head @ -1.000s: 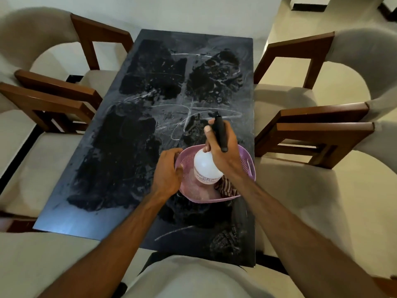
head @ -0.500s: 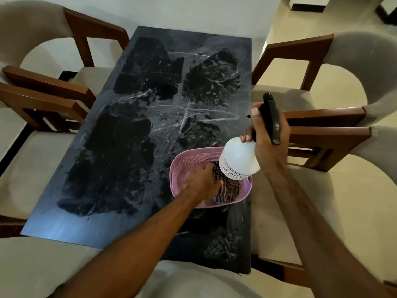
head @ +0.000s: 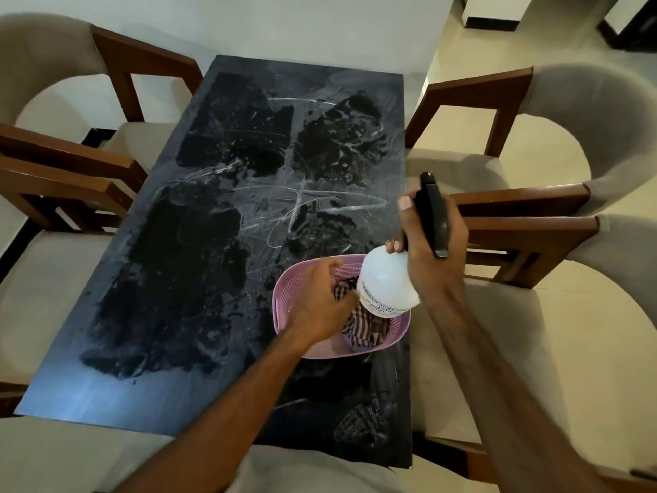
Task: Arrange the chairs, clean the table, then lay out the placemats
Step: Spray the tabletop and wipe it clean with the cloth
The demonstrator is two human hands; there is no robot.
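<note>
A pale wall (head: 302, 26) stands beyond, cream tiled floor (head: 451, 55) to the right, dark skirting (head: 492, 23) along it.

Dim, soft indoor light. A pale blue sheen lies on the bench (head: 89, 393) at lower left. Wide-angle bending curves the chairs (head: 583, 112) toward the frame edges. Slight overall softness.

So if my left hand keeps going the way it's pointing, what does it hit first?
Most likely the striped cloth in the pink basket; your left hand already reaches into the basket, fingertips at the cloth, though contact is unclear.
</note>
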